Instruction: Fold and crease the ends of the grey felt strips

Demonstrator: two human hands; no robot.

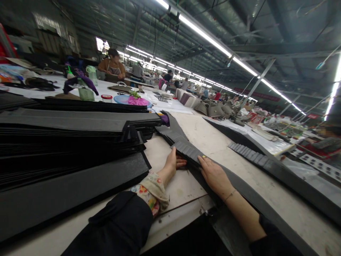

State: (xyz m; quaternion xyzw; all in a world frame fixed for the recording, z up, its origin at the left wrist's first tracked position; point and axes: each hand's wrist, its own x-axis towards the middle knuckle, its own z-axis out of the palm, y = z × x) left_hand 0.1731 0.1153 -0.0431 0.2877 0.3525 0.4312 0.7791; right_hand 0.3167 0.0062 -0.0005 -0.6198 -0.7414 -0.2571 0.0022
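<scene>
My left hand (174,163) sat just below the middle of the frame. Its fingers were tucked under the near end of the fanned black strips (188,151) and its thumb stood up beside them, a loose clasp on that end. My right hand (214,176) lay open and flat just to the right, fingers straight, their tips touching the same end of the strips. The strips ran overlapped in a line up the frame from between my hands.

In the upper left, a blue dish (119,99) held a heap of pink material. Just left of it stood a small white jar with a red lid (106,98), its contents hidden. A pale green bottle (92,74) stood farther up.

The pale worktable (213,138) carried tall stacks of black sheets (66,124) across the left of the frame. A second long row of black pieces (255,154) lay at the right. A co-worker (113,65) sat at the table's far end, and others were farther back. Fluorescent tube lights (205,35) ran along the workshop's dark roof.
</scene>
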